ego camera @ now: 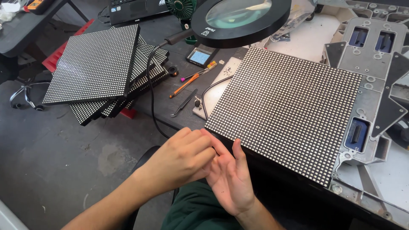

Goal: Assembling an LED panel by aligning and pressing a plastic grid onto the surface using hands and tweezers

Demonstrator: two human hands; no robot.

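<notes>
The square black panel studded with white dots (283, 113) overhangs the desk's near edge, where the left hand (179, 159) curls loosely against the right hand (230, 179), whose fingers are spread and empty.

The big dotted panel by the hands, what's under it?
Under the big LED panel a grey metal frame sticks out on the right, and a white board pokes out at its left. The panel covers whatever lies beneath its middle.

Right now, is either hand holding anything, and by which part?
Nothing visibly held: the left hand and right hand touch each other, beside the near corner of the dotted panel.
</notes>
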